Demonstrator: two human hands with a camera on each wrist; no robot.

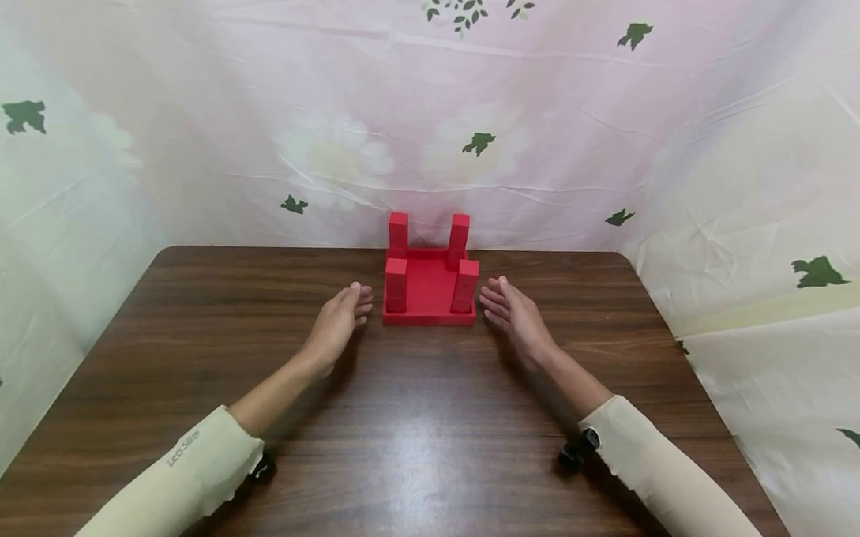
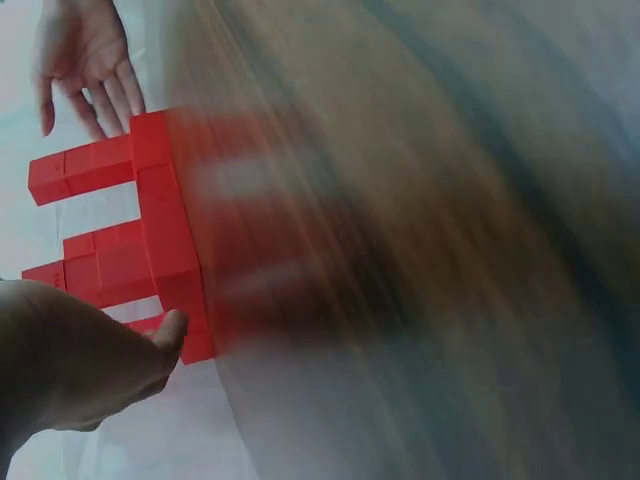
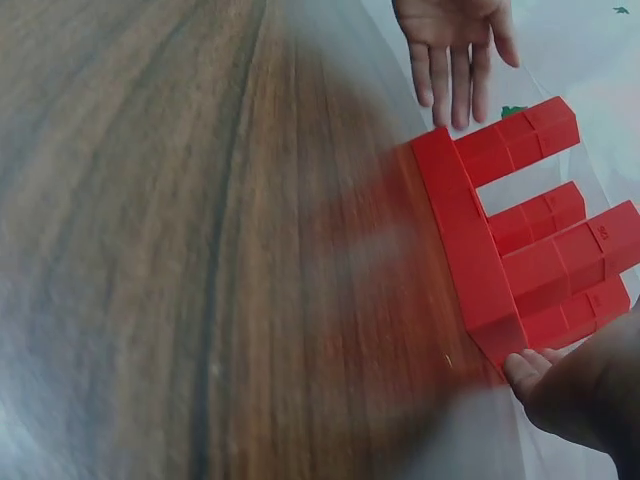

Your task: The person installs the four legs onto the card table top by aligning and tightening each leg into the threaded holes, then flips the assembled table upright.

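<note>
A red square tray (image 1: pixel 431 288) with a low rim sits at the far side of the table, and a red post (image 1: pixel 397 285) rises from each of its corners. Seams in the wrist views divide the posts into stacked blocks, a few with small markings. My left hand (image 1: pixel 335 323) is held just left of the tray, fingers extended and palm turned inward. On the other side, my right hand (image 1: pixel 519 317) mirrors it, a small gap showing between fingertips and tray in the head view. Neither hand grips anything.
The dark wood-grain table (image 1: pixel 421 427) reaches back to a pale printed curtain (image 1: pixel 367 89) with leaf and flower patterns, close behind the tray. More curtain hangs along the left and right sides. A small black device (image 1: pixel 579 450) is worn at the right sleeve cuff.
</note>
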